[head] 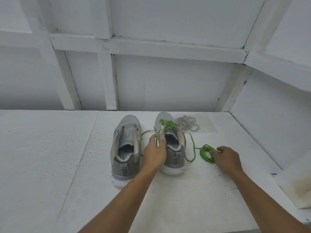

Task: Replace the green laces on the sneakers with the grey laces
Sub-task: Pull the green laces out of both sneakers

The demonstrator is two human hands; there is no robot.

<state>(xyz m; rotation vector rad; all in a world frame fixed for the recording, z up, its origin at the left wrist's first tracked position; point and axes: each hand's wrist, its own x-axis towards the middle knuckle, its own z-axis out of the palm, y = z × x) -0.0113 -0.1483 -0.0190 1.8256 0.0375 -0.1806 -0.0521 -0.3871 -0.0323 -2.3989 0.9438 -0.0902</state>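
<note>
Two grey mesh sneakers stand side by side, heels toward the camera, on the white painted table (50, 148). The left grey sneaker (125, 148) shows no lace. Left hand (155, 153) grips the inner collar edge of the right grey sneaker (175, 158), thumb curled over it. Its green lace (168, 123) is loose at the eyelets, with ends trailing on the table. Right hand (226, 158) has its fingers curled onto a coiled green lace bundle (206, 154), pinching it. The pile of grey laces (187, 124) lies just beyond the right sneaker's toe.

Partial letters "FO" on left sneaker insole (125, 155), same fragment on right sneaker insole (174, 146), rest unreadable
</note>
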